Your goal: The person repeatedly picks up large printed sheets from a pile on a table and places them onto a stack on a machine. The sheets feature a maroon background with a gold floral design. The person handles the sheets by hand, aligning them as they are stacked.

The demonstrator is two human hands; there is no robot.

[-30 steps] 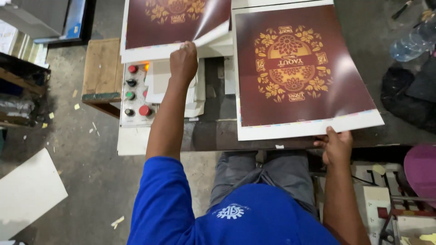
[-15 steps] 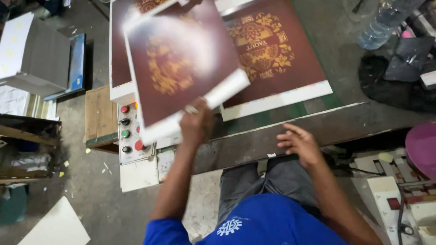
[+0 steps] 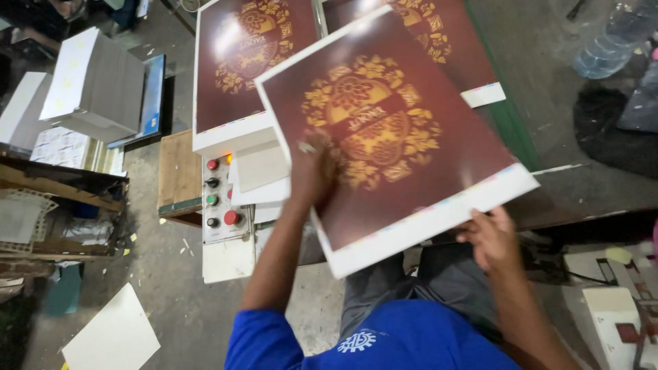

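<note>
I have a maroon printed sheet (image 3: 394, 137) with a gold ornament lifted clear of the surface (image 3: 548, 116), tilted, its white margin toward me. My left hand (image 3: 312, 171) is closed on its left edge, thumb on the printed face and fingers hidden underneath. My right hand (image 3: 490, 236) pinches the near right corner at the white margin, fingers curled under it.

Two more sheets of the same print lie flat beyond it: one far left (image 3: 243, 62), just above the control panel (image 3: 221, 199) with its red, green and black buttons, and one far right (image 3: 445, 41), mostly covered by the sheet I hold.

What worries me is the grip. The sheet is wide and held at only two points on its near side, so the far half hangs unsupported; I judge it could sag, buckle or crease across the print. My left thumb presses straight onto the dark ink, which may leave a smudge or a mark. If the near edge dips, it could brush the panel buttons or catch the loose white sheets (image 3: 257, 171) beside them. A swing to the left could also drag a corner over the stacked flat sheet and scuff both faces. The floor (image 3: 164, 288) below is dusty and littered, so a slip from either hand would likely spoil the print.
</note>
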